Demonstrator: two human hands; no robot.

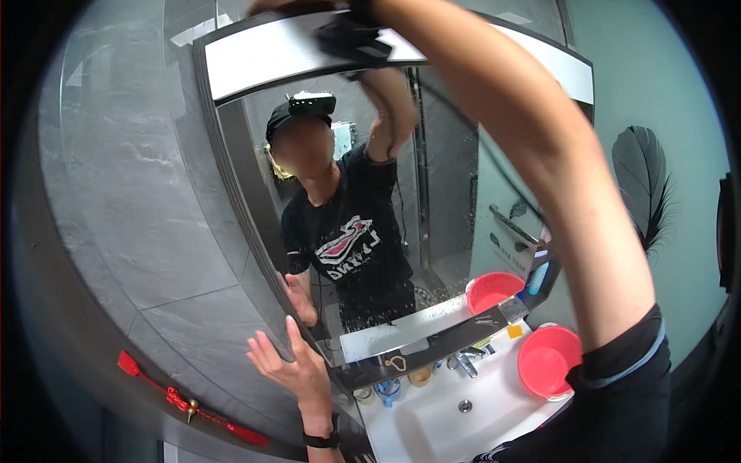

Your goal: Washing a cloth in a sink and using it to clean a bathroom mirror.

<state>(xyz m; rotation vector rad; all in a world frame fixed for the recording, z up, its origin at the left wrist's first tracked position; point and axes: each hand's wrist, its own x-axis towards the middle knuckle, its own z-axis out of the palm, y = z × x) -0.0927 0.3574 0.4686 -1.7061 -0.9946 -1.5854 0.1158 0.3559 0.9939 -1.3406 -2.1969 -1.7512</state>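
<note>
My right arm stretches up across the mirror cabinet (219, 154), and my right hand (297, 5) is at the top edge of the picture, above the lit white panel (262, 68). That hand is blurred and mostly cut off, so its fingers do not show clearly. Just below it is a blurred black thing (351, 38) whose kind I cannot make out. At the cabinet's lower left side, my left hand (297, 370) is open with its fingers spread, next to the frame and the grey wall, holding nothing. The mirror glass (448, 185) carries water drops and reflects me with one arm raised.
Below the mirror is a white washbasin (424, 428) with a chrome tap (467, 363). A pink-red tub (548, 359) sits at its right. Cups (388, 392) and small items line its back. A red tasselled ornament (189, 407) hangs at the lower left.
</note>
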